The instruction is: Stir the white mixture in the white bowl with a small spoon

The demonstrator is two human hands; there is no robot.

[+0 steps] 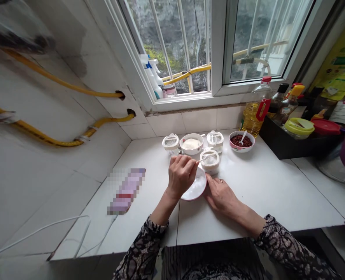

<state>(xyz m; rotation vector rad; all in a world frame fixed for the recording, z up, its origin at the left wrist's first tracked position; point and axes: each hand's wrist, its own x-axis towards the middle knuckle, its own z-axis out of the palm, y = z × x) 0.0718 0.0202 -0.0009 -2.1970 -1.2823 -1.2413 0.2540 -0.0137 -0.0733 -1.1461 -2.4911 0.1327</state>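
Observation:
In the head view my left hand (182, 175) is closed on the thin handle of a small spoon (203, 159), which reaches over an open-topped square jar (209, 168) of white grains. Just below that jar is a white bowl (194, 192) with a pinkish rim and white contents, partly covered by my left hand. My right hand (221, 194), a ring on one finger, holds the bowl's right side, its fingers close together.
Behind stand a clear jar (170, 143), a bowl of pale powder (191, 144), another jar (215, 140) and a bowl of dark red beans (241, 141) with a spoon. A blurred phone (127, 192) lies left; an oil bottle (255, 109) and condiment box (277, 138) stand right.

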